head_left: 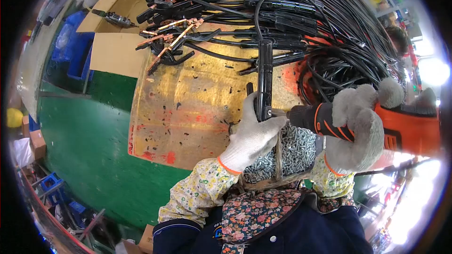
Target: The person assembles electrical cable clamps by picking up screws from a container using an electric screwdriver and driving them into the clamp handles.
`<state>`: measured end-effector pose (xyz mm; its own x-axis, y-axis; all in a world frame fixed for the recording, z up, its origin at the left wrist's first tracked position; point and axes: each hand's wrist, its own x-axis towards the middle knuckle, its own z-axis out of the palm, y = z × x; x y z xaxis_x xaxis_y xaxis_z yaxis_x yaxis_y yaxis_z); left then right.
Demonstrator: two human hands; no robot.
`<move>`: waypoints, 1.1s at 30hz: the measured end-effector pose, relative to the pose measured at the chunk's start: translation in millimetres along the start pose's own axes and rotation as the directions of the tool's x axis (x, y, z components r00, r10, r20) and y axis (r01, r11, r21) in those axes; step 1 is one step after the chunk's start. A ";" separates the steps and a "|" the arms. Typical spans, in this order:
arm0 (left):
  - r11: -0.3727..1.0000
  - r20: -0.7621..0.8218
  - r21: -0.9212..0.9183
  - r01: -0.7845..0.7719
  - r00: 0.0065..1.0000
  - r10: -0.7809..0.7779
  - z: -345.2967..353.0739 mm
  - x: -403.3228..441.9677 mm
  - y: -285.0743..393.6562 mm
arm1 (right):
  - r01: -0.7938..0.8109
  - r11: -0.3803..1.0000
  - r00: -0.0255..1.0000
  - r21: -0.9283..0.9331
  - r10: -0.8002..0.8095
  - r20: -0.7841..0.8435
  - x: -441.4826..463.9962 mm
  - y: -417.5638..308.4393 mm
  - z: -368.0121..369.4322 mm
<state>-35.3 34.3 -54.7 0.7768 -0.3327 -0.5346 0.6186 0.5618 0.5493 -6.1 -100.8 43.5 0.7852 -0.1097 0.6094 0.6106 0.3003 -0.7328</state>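
Observation:
My left hand [254, 136], in a pale glove, is wrapped round the lower end of a black cable-fitted holder [265, 70] that stands upright in view. A black cable loops from its top. My right hand [360, 122], gloved too, grips an orange and black power drill [405, 129]. The drill's tip points left and meets the holder's lower end by a small screw. Below both hands, a box of small silver screws [299, 153] sits against my body, partly hidden by my left hand.
Black holders with copper jaws [176, 40] and many black cables [348, 23] lie across the far side of the worn table [188, 113]. An open cardboard box [115, 51] holding a tool stands at the back left. Blue crates [75, 42] are farther left.

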 end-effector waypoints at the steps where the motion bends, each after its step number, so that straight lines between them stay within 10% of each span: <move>1: 1.000 0.003 -0.007 0.009 1.000 -0.009 0.1 -0.2 1.5 | -0.001 1.000 1.000 -0.010 0.001 0.005 0.5 1.0 0.0; 12: 0.998 0.032 0.052 0.033 0.999 -0.034 -2.3 -2.3 1.1 | 0.013 0.992 0.999 -0.128 -0.008 0.034 4.7 1.2 -7.6; 19: 0.991 0.063 0.099 -0.089 0.995 0.083 0.0 -5.0 -4.9 | 0.200 0.658 0.971 -0.725 -0.033 0.238 4.8 -12.3 -25.6; 21: 0.988 0.124 0.096 -0.120 0.986 0.108 5.2 -7.6 -5.1 | -0.024 0.861 0.999 -0.508 0.006 -0.037 4.8 -17.0 -10.8; 24: 0.965 0.020 0.150 -0.213 0.977 0.213 9.5 -17.7 -9.8 | 0.047 0.990 0.987 -0.135 -0.066 -0.145 -5.3 -38.5 -27.6; 28: 0.966 0.324 -0.054 -0.253 0.911 0.256 58.3 -55.2 7.6 | 0.446 0.813 0.889 0.373 -0.354 -0.290 -38.2 -117.3 -96.9; 33: 0.950 0.543 0.190 -0.246 0.833 0.107 220.2 -68.1 -25.1 | 0.745 0.665 0.585 0.057 -0.609 -0.535 -90.8 -187.4 -183.0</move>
<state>-77.9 -123.9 109.3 0.7771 -0.6282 -0.0371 0.4188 0.4723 0.7756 -173.1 -320.5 70.0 0.1423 -0.7541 0.6412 0.9850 0.1719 -0.0165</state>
